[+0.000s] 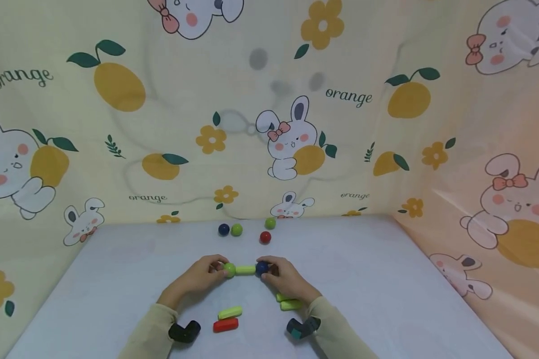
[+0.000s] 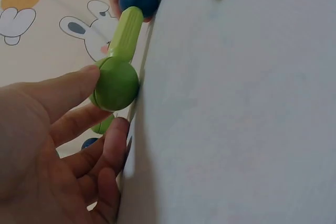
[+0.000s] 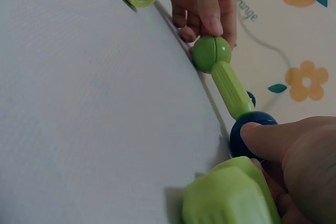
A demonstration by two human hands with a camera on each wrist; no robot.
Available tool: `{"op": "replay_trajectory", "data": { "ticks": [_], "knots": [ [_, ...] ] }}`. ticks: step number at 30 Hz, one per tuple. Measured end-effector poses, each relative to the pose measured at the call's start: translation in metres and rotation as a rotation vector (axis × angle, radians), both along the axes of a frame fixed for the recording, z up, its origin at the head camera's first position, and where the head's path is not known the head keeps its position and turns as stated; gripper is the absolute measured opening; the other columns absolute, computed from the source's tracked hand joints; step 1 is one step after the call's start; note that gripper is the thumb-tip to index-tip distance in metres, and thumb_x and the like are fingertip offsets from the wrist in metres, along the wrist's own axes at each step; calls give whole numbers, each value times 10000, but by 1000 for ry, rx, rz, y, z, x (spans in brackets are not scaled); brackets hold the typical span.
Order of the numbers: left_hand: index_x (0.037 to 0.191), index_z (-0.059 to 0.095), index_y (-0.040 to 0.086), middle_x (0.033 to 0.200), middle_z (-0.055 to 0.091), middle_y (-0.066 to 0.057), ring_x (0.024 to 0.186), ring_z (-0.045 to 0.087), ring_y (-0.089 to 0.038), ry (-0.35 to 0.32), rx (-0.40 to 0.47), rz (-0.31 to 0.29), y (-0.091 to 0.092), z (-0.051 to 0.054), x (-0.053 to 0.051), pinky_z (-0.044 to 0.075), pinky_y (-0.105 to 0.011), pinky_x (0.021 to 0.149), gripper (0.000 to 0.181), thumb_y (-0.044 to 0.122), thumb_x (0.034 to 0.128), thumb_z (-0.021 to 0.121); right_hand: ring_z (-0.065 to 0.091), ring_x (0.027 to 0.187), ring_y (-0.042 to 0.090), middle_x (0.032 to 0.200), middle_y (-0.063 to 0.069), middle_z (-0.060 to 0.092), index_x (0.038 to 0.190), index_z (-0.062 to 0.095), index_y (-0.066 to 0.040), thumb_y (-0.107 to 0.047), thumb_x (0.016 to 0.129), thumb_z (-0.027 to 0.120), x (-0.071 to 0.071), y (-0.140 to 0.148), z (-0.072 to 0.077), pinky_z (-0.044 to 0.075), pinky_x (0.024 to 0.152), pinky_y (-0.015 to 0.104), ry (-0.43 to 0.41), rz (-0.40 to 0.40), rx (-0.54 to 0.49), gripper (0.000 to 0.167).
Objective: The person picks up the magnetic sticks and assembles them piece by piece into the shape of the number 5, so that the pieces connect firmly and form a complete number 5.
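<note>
In the head view, a yellow-green rod (image 1: 245, 269) lies between a green ball (image 1: 229, 269) and a dark blue ball (image 1: 262, 268), touching both in one straight line. My left hand (image 1: 199, 275) pinches the green ball between thumb and fingers; its other fingers are loosely bent in the left wrist view. On the opposite end, my right hand (image 1: 288, 277) grips the dark blue ball, its thumb pressed on top in the right wrist view. Close to that hand sits a large-looking yellow-green rod (image 3: 231, 195), partly cut off by the frame.
Nearer me lie a loose yellow-green rod (image 1: 230, 312) and a red rod (image 1: 226, 325). Two yellow-green rods (image 1: 290, 304) are beside my right wrist. Farther back stand a blue ball (image 1: 223, 229), a red ball (image 1: 265, 237) and two green balls (image 1: 236, 229), before a patterned cloth (image 1: 247, 174).
</note>
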State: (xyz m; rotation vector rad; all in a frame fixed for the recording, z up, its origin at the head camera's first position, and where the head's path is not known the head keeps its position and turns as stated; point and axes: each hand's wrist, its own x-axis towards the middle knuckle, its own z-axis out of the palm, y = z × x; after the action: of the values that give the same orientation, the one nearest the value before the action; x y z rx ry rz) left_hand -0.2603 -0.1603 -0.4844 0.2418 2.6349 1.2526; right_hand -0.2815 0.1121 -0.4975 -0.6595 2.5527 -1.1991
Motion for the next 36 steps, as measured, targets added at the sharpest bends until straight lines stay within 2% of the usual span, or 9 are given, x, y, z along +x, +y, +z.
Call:
{"op": "replay_trajectory", "data": {
  "ticks": [5,13,20,25,28,32,36],
  "knots": [
    [1236,657,65,975,611,-35,878,523,-165,35,-6,-34,0,2,2,437,-297,759,296,179,963,664,539,981,159,1190,39,620,1426,559,-169,-142,987,636,0,-1,-1,470,870,318,6,-13,4,446],
    [1241,652,77,961,619,-26,857,526,-161,20,-12,-18,1,-2,4,441,-296,746,292,161,962,661,564,1058,146,1366,75,569,1435,534,-186,-128,996,616,7,-3,-2,499,919,342,49,-38,19,450],
    [1263,650,89,961,597,-23,865,511,-165,0,-10,-17,1,-1,2,430,-311,747,311,205,975,645,556,1000,125,1278,32,601,1455,519,-222,-136,989,628,5,-2,-3,503,892,323,83,-71,61,486],
    [1294,628,119,1084,639,-42,1014,590,-200,-26,-16,-54,-2,6,3,517,-423,890,325,258,1000,624,546,980,121,1239,28,602,1455,521,-217,-134,989,629,3,4,-6,487,850,270,95,-82,64,486],
    [1284,627,141,1178,649,-56,1113,616,-230,-43,-19,-63,-8,13,5,524,-489,963,312,290,1010,612,536,971,118,1210,13,600,1456,521,-228,-147,990,631,3,5,-7,471,836,242,95,-94,62,485],
    [1264,656,96,1240,660,-87,1067,644,-218,-46,-5,-89,-20,23,11,550,-433,885,314,286,1022,592,541,974,119,1225,24,607,1447,530,-221,-138,989,635,3,4,-7,478,841,251,110,-95,44,477],
    [1246,681,29,1239,675,-137,973,641,-206,-49,29,-162,-29,31,21,518,-349,776,330,253,1026,579,551,997,121,1269,41,610,1445,534,-216,-139,994,629,3,2,-6,485,872,270,113,-80,25,468]
  ]
}}
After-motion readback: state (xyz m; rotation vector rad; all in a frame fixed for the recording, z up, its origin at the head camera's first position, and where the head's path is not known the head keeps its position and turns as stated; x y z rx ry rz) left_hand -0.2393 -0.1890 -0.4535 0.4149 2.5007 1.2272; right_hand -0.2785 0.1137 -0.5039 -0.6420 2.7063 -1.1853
